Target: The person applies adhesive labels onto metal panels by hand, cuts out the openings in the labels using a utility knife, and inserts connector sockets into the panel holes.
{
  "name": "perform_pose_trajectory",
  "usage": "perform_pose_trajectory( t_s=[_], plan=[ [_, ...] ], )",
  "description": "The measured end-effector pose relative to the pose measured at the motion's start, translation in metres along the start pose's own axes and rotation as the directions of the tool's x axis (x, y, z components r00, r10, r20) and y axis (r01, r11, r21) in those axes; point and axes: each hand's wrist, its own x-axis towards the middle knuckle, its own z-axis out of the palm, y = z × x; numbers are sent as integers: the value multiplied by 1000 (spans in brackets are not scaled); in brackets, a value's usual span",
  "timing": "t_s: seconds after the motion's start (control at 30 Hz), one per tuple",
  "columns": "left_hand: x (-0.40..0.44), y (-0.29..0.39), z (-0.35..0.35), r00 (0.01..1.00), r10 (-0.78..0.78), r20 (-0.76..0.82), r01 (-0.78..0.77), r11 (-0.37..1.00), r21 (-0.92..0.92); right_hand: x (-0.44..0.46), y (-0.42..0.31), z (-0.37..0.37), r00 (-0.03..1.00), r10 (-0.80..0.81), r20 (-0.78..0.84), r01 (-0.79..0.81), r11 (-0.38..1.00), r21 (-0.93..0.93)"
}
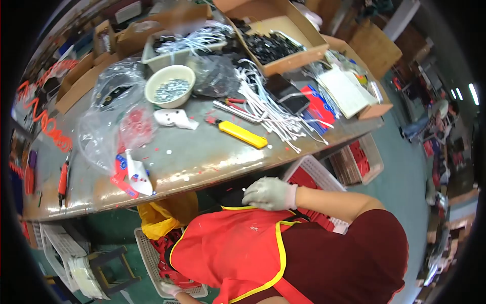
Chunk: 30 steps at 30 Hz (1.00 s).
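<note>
While the left hand [170,289], in a pale glove, is low at the near end of a white perforated basket [146,253], the red plastic parts [162,247] lie heaped in that basket, on the floor in front of the workbench [212,164]. Its fingers are partly hidden, so I cannot tell how far open they are or whether they have hold of a part. The right hand [271,194], gloved too, hovers by the bench's near edge, above the red apron [238,248] with yellow trim; its fingers are loosely bent, and whether they grip anything is unclear.

A yellow bag [167,213] hangs over the basket's far end. Beyond the right forearm, a white crate [326,174] holds more red pieces.

On the bench, a yellow utility knife [242,134] lies near a spread bundle of white cables [268,109]. Behind it to the left stands a cream bowl [177,74] of small metal fasteners [172,91]; farther back, a cardboard box [298,60] contains black parts [271,47]. A red-handled tool [63,178] lies at the left, near a coiled orange hose [50,133].
</note>
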Motion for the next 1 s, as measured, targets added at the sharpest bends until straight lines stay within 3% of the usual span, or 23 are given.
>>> perform_pose_trajectory(
  t_s=[0.07, 0.13, 0.2, 0.23, 0.33, 0.37, 0.4, 0.47, 0.53, 0.57, 0.6, 0.67, 0.7, 0.73, 0.77, 0.83, 0.87, 0.9, 0.93, 0.97, 1.0],
  plan=[
    [12, 45, 14, 975, 217, 48, -219, 975, 42, -40, 13, -4, 986, 166, -6, -164, 976, 144],
    [-57, 113, 80, 957, 281, 67, -286, 956, 72, -89, 19, -1, 957, 290, -9, -284, 943, 171],
    [-66, 132, 116, 888, 424, 179, -450, 882, 140, -153, 32, 24, 807, 573, 142, -590, 777, 217],
    [-75, 139, 135, 850, 477, 222, -512, 847, 141, -188, 41, 40, 778, 618, 113, -628, 760, 165],
    [-126, 145, 203, 707, 586, 395, -687, 703, 186, -311, 79, 103, 421, 860, 287, -903, 429, 39],
    [-136, 140, 218, 632, 598, 494, -738, 658, 148, -345, 86, 123, 297, 887, 353, -933, 348, -89],
    [-144, 133, 229, 549, 601, 581, -783, 614, 104, -366, 88, 136, 189, 893, 409, -940, 285, -188],
    [-163, 125, 247, 292, 577, 763, -880, 475, -22, -393, 95, 160, 49, 851, 523, -949, 203, -241],
    [-193, 128, 266, -68, 563, 824, -958, 194, -211, -402, 101, 179, 53, 844, 534, -957, 196, -214],
    [-218, 131, 278, -166, 559, 813, -930, 186, -317, -400, 104, 185, 55, 851, 523, -963, 184, -198],
    [-235, 139, 290, -308, 509, 803, -921, 51, -386, -393, 110, 185, 59, 848, 526, -962, 188, -195],
    [-279, 156, 315, -530, 437, 726, -836, -127, -534, -366, 117, 184, 190, 891, 411, -975, 220, -26],
    [-297, 162, 325, -522, 438, 732, -843, -130, -523, -342, 118, 165, 184, 912, 367, -982, 182, 40],
    [-312, 168, 334, -584, 408, 702, -803, -165, -572, -322, 124, 145, 178, 930, 320, -983, 151, 108],
    [-324, 172, 341, -645, 372, 668, -758, -202, -620, -316, 141, 139, 193, 927, 323, -980, 167, 108],
    [-342, 174, 350, -661, 351, 663, -745, -202, -635, -296, 182, 129, 262, 962, 72, -931, 232, 280],
    [-350, 175, 355, -673, 346, 654, -733, -197, -651, -289, 199, 131, 283, 957, 68, -925, 254, 284],
    [-353, 172, 356, -659, 317, 682, -749, -192, -634, -285, 226, 138, 443, 894, 66, -896, 444, -10],
    [-355, 169, 356, -644, 303, 703, -764, -194, -616, -285, 268, 149, 584, 807, 94, -752, 581, -311],
    [-357, 171, 358, -608, 99, 787, -783, -236, -575, -314, 337, 234, 701, 708, -86, -663, 602, -446],
    [-359, 172, 358, -531, -99, 841, -796, -283, -535, -293, 328, 209, 644, 765, -5, -723, 607, -331]
  ],
)
